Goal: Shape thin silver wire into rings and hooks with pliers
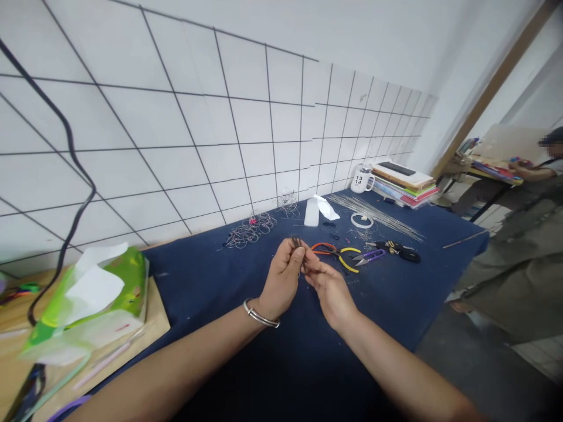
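Observation:
My left hand (284, 272) is closed, thumb and fingers pinching a small dark strand-like piece (296, 241) whose kind I cannot make out. Against it, my right hand (331, 288) has its fingertips pressed together at the lower part of the same piece. Both hands are held over the dark blue cloth (211, 293). Just beyond the right fingers lie pliers (338, 252) with orange and yellow handles. Beside them are purple thread snips (372, 257) and a black-handled tool (402, 251).
Tangled wire loops (250, 230) lie near the tiled wall. Further back are a white ring-shaped coil (361, 220), thin metal rods (378, 215), a white mug (362, 179) and stacked books (407, 186). A green tissue pack (132, 281) sits at left. Another person (545, 170) sits at far right.

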Motion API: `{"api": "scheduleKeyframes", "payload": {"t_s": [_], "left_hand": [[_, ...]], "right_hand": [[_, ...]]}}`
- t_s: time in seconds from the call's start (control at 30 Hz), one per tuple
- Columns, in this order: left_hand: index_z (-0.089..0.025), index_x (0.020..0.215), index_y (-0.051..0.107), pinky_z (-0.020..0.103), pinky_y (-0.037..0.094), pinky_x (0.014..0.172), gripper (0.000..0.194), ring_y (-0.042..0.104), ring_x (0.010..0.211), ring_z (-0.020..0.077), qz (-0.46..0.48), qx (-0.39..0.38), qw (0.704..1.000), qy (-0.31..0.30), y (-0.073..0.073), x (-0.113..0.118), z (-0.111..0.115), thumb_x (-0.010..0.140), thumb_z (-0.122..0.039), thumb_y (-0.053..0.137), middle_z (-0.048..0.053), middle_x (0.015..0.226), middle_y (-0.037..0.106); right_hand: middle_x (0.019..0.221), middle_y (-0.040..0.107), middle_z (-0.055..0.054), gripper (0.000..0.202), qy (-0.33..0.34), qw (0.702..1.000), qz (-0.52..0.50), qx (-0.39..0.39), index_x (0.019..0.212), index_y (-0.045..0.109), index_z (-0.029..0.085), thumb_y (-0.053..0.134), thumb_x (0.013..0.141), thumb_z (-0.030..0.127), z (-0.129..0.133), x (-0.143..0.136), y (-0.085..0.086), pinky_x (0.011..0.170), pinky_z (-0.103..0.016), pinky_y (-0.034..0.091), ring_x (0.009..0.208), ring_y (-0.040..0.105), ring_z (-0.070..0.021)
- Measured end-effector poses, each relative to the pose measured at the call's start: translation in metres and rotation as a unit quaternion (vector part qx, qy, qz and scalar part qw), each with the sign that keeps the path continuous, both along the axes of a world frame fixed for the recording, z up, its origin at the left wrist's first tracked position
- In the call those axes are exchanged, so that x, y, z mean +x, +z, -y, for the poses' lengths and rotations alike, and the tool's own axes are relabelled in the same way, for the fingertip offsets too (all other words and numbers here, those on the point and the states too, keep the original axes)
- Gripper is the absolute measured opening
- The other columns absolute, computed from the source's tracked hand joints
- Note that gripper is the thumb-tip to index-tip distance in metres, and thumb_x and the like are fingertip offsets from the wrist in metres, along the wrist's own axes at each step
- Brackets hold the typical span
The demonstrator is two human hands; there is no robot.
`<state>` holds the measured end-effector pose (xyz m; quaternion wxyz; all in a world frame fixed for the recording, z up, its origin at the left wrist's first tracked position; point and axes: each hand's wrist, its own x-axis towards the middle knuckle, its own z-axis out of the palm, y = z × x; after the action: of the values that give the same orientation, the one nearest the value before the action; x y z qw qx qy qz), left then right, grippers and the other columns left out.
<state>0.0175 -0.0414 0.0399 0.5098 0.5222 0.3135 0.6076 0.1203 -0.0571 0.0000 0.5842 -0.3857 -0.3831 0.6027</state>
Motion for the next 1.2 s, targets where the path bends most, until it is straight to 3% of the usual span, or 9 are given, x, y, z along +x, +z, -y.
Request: {"api": "scheduleKeyframes", "payload": {"t_s": [0.13,0.23,0.4,0.63,0.77,0.93,1.03,1.1,1.2], "left_hand": [[-0.016,0.084,0.052,0.025,0.043,0.074,0.015,0.053,0.074,0.0109,0.001,0.003,1.0,-0.025,0.005,0.0,0.004,0.085,-0.029,0.044,0.002,0.077,0.055],[-0.017,0.086,0.051,0.028,0.045,0.075,0.013,0.055,0.073,0.0115,0.037,0.006,0.999,-0.024,0.022,-0.009,0.003,0.084,-0.028,0.045,0.002,0.075,0.057],[-0.018,0.092,0.052,0.031,0.044,0.081,0.014,0.059,0.079,0.0127,0.105,0.052,0.992,0.035,0.043,-0.027,-0.01,0.083,-0.028,0.047,0.003,0.08,0.06],[-0.013,0.088,0.057,0.026,0.046,0.068,0.021,0.058,0.078,0.0139,-0.023,-0.08,0.995,-0.051,-0.017,-0.004,-0.011,0.079,-0.032,0.051,0.007,0.09,0.063],[-0.013,0.09,0.057,0.022,0.044,0.058,0.024,0.056,0.07,0.0119,-0.033,-0.101,0.992,-0.068,-0.032,0.001,-0.007,0.079,-0.034,0.051,0.007,0.093,0.063],[-0.014,0.098,0.055,0.021,0.041,0.051,0.028,0.052,0.059,0.0092,-0.033,-0.123,0.986,-0.109,-0.034,0.003,-0.007,0.079,-0.035,0.051,0.007,0.092,0.064],[-0.014,0.09,0.055,0.023,0.043,0.058,0.024,0.054,0.064,0.0106,-0.024,-0.11,0.989,-0.094,-0.029,0.003,-0.008,0.079,-0.034,0.051,0.006,0.085,0.063],[-0.015,0.086,0.053,0.026,0.043,0.071,0.02,0.056,0.075,0.0125,0.004,-0.078,0.995,-0.057,-0.021,0.002,-0.009,0.081,-0.033,0.049,0.005,0.083,0.062],[-0.017,0.09,0.049,0.029,0.04,0.082,0.018,0.055,0.086,0.0136,0.044,-0.047,0.998,-0.018,-0.009,-0.001,-0.005,0.084,-0.033,0.044,0.003,0.083,0.059]], "right_hand": [[0.091,0.065,-0.002,0.023,0.06,0.939,0.322,0.105,0.087,0.067,0.022,0.056,0.068,0.017,0.0,0.014,-0.014,0.083,-0.034,0.037,0.087,0.055,-0.018],[0.082,0.065,-0.002,0.02,0.074,0.907,0.391,0.14,0.085,0.067,0.022,0.049,0.078,0.027,-0.004,0.018,-0.023,0.078,-0.033,0.04,0.081,0.057,-0.0171],[0.079,0.064,-0.003,0.028,0.026,0.946,0.302,0.117,0.094,0.062,0.019,0.042,0.084,0.036,-0.004,0.017,-0.014,0.07,-0.029,0.045,0.074,0.059,-0.015],[0.073,0.062,-0.003,0.029,0.01,0.938,0.324,0.12,0.086,0.061,0.016,0.042,0.083,0.038,-0.006,0.017,0.001,0.061,-0.026,0.046,0.065,0.057,-0.0134],[0.068,0.061,-0.002,0.027,0.02,0.932,0.35,0.091,0.075,0.059,0.016,0.042,0.083,0.036,-0.008,0.019,-0.007,0.054,-0.024,0.045,0.058,0.056,-0.0123],[0.062,0.057,0.0,0.024,0.013,0.912,0.391,0.123,0.065,0.054,0.018,0.039,0.082,0.027,-0.007,0.02,-0.011,0.056,-0.024,0.043,0.055,0.054,-0.0105],[0.068,0.06,-0.001,0.021,0.007,0.923,0.366,0.116,0.066,0.057,0.018,0.043,0.08,0.027,-0.006,0.019,-0.01,0.063,-0.026,0.043,0.063,0.055,-0.0124],[0.082,0.062,-0.003,0.018,-0.01,0.955,0.288,0.074,0.077,0.061,0.019,0.049,0.077,0.032,-0.004,0.016,-0.008,0.072,-0.029,0.043,0.078,0.057,-0.0155],[0.102,0.06,-0.008,0.037,-0.011,0.995,0.061,-0.082,0.096,0.059,0.018,0.044,0.079,0.047,0.0,0.009,-0.004,0.081,-0.033,0.042,0.093,0.055,-0.0185]]}}
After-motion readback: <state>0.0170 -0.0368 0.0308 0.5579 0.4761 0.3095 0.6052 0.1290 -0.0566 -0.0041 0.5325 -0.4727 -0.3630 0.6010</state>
